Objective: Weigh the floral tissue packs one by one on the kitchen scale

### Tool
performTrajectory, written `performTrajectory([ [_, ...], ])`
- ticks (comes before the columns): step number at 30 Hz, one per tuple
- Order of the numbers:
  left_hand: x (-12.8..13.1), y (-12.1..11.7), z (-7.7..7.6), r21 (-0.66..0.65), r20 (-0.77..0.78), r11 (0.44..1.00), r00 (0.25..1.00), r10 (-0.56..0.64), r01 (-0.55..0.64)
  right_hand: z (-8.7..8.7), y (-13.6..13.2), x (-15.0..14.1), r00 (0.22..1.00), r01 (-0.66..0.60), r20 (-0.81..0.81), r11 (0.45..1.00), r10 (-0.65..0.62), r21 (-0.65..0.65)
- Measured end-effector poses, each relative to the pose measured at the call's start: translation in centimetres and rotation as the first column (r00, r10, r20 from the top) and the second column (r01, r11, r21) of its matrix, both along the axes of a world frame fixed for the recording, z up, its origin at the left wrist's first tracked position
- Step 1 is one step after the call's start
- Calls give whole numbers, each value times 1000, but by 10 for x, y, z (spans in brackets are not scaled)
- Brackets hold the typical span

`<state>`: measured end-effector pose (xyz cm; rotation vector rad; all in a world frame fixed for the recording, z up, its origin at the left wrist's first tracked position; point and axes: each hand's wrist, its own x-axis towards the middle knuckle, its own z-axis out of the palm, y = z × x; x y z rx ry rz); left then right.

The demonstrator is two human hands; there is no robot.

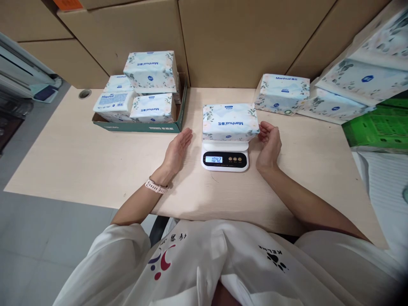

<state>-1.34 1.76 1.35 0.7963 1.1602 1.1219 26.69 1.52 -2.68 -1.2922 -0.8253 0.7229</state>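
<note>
A pack of tissues (230, 122) with a floral print lies on a small white kitchen scale (208, 169), whose lit display reads about 104.2. To its left my left hand (177, 151) rests edge-down on the table, apart from the pack, its fingers stretched out and holding nothing. My right hand (269, 144) is at the pack's right side with the fingers loosely bent and nothing in the grasp. Its fingertips are close to the pack's corner; whether they touch it I cannot tell.
A shallow green tray (140, 126) with several tissue packs stands at the back left. More packs (282, 93) sit at the back right, beside a taller stack (366, 78). Cardboard boxes (229, 42) line the table's (79, 170) back edge. A green crate (379, 129) is off to the right.
</note>
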Motion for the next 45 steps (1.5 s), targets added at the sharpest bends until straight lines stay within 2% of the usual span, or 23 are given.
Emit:
performTrajectory([
  [15,1,0,1,1,-16,1000,1000,-5,5,6,-4,-3,1000,1,10,1000,-1,-16],
  [27,1,-1,2,17,-21,1000,1000,-11,11,0,-3,0,1000,-12,12,1000,12,-1],
  [45,2,-2,3,28,-27,1000,1000,-10,10,4,-2,-3,1000,-6,12,1000,6,-10],
])
